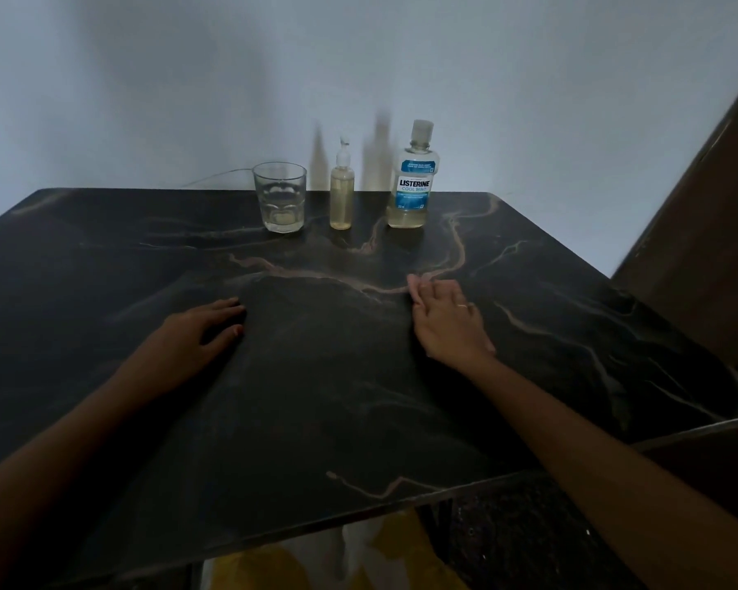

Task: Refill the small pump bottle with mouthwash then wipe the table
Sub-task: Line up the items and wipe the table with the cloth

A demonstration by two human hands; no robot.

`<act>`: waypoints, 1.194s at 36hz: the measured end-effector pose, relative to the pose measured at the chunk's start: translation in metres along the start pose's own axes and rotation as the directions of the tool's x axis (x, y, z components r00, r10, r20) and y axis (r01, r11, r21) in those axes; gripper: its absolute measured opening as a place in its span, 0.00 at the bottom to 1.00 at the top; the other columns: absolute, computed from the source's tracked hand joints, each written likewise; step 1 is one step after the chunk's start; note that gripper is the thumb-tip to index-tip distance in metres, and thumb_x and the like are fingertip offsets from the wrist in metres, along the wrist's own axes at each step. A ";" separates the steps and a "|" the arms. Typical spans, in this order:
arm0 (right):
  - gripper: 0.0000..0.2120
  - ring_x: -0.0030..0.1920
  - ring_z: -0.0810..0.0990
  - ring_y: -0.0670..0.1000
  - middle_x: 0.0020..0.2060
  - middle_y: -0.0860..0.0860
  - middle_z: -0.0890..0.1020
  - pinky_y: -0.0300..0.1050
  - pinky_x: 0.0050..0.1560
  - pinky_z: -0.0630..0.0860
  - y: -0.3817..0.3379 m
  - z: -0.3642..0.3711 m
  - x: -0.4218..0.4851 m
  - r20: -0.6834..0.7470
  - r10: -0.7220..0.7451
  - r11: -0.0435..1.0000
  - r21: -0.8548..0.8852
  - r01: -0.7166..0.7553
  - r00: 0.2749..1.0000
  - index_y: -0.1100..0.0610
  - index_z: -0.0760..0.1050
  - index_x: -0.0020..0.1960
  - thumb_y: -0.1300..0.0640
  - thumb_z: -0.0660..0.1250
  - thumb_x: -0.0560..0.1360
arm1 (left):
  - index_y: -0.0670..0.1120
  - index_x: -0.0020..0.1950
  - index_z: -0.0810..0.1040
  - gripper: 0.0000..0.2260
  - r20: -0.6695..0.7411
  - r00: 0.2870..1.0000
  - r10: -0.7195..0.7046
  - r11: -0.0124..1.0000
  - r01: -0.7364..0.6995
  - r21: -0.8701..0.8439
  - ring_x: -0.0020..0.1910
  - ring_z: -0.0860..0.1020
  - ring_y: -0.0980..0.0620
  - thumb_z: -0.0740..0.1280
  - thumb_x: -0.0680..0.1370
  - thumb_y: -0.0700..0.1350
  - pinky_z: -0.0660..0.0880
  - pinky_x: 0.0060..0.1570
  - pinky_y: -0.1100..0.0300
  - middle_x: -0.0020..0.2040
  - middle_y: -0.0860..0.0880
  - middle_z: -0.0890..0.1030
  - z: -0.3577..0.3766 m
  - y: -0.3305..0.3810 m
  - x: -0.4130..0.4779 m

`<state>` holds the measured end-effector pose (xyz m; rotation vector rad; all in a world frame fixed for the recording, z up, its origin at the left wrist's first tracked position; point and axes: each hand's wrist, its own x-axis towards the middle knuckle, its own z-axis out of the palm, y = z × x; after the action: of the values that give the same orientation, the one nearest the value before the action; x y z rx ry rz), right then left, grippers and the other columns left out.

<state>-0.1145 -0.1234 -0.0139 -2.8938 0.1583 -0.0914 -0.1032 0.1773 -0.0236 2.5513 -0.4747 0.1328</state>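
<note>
A small clear pump bottle holding pale yellow liquid stands upright at the back of the dark marble-patterned table. Just right of it stands a capped Listerine mouthwash bottle, with liquid only in its lower part. My left hand rests palm down on the table at the centre left, fingers relaxed. My right hand hovers or rests at the centre right, fingers straight and together, a ring on one finger. Both hands hold nothing and lie well in front of the bottles.
A clear drinking glass with a little liquid at the bottom stands left of the pump bottle. A pale wall runs behind the table. A dark brown panel rises at the right edge. Yellow and white fabric shows below the table's front edge.
</note>
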 end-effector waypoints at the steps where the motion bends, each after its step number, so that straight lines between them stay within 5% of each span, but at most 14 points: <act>1: 0.23 0.75 0.49 0.57 0.75 0.57 0.53 0.58 0.73 0.50 -0.012 0.004 0.000 0.009 -0.029 1.000 -0.002 0.029 1.000 0.53 0.47 0.75 0.52 0.45 0.80 | 0.45 0.66 0.71 0.17 -0.003 1.000 0.000 1.000 0.000 -0.001 0.66 0.69 0.49 0.63 0.77 0.43 0.62 0.67 0.53 0.70 0.49 0.69 0.000 0.000 0.000; 13: 0.23 0.75 0.46 0.53 0.76 0.51 0.50 0.54 0.72 0.44 -0.083 0.036 -0.036 0.102 -0.386 0.922 0.065 0.381 0.917 0.52 0.48 0.74 0.52 0.46 0.80 | 0.45 0.65 0.72 0.17 -0.012 1.000 -0.003 1.000 0.003 -0.013 0.67 0.69 0.49 0.64 0.77 0.42 0.61 0.68 0.54 0.70 0.49 0.69 0.001 -0.002 0.000; 22: 0.25 0.75 0.45 0.57 0.75 0.53 0.50 0.61 0.73 0.51 -0.007 0.012 -0.007 0.055 -0.210 0.976 -0.041 0.212 0.976 0.45 0.39 0.74 0.55 0.44 0.79 | 0.45 0.66 0.70 0.17 -0.013 1.000 0.004 1.000 -0.004 -0.020 0.68 0.68 0.51 0.63 0.77 0.42 0.60 0.68 0.56 0.70 0.50 0.68 0.001 -0.001 0.001; 26: 0.24 0.74 0.49 0.59 0.74 0.56 0.52 0.61 0.72 0.53 0.043 -0.003 0.017 -0.001 0.004 0.999 -0.037 -0.004 1.000 0.46 0.42 0.74 0.54 0.44 0.80 | 0.45 0.66 0.71 0.18 -0.017 1.000 0.005 0.999 -0.006 -0.031 0.67 0.68 0.50 0.63 0.77 0.42 0.61 0.68 0.56 0.70 0.50 0.68 0.000 -0.001 0.001; 32: 0.23 0.74 0.51 0.60 0.74 0.59 0.54 0.61 0.72 0.52 0.049 -0.005 0.036 -0.045 0.115 0.993 0.011 -0.115 0.992 0.52 0.49 0.74 0.52 0.45 0.80 | 0.44 0.66 0.72 0.17 -0.034 0.999 0.019 0.999 -0.020 -0.036 0.65 0.70 0.50 0.64 0.76 0.41 0.62 0.65 0.58 0.69 0.48 0.69 -0.001 -0.002 0.002; 43: 0.25 0.74 0.44 0.61 0.75 0.59 0.48 0.60 0.72 0.45 -0.054 0.021 0.066 0.023 -0.043 0.999 0.026 0.042 0.999 0.56 0.46 0.75 0.51 0.46 0.80 | 0.42 0.59 0.77 0.13 -0.176 0.984 0.019 0.994 -0.038 -0.105 0.55 0.71 0.58 0.65 0.75 0.39 0.63 0.59 0.66 0.61 0.46 0.77 -0.007 -0.009 0.006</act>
<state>-0.0426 -0.0744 -0.0178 -2.8719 0.0905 -0.0668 -0.0943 0.1861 -0.0209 2.4017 -0.4382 0.3299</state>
